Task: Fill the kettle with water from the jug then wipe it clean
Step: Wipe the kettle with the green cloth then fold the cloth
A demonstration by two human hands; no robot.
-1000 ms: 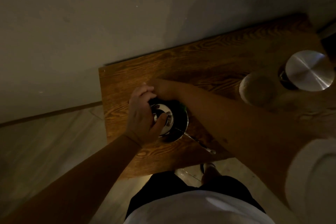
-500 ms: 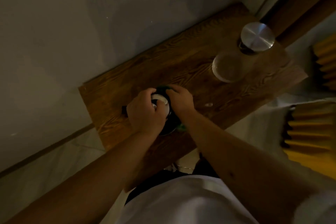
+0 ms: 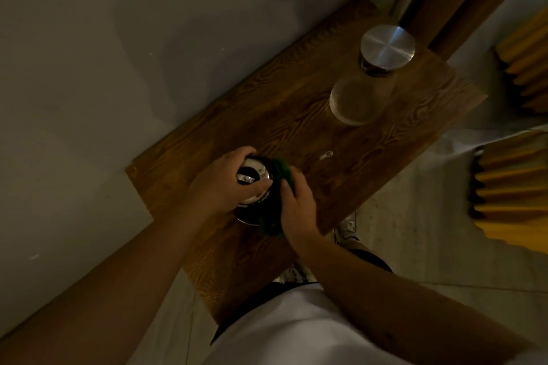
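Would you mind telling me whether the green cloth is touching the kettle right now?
Touching. The head view shows the right hand pressing the green cloth flat against the kettle, no gap between them, while the left hand grips its top.

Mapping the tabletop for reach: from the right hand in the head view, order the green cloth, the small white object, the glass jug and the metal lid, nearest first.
1. Green cloth, under the right hand.
2. Small white object, just beyond on the table.
3. Glass jug, farther back.
4. Metal lid, at the far end.
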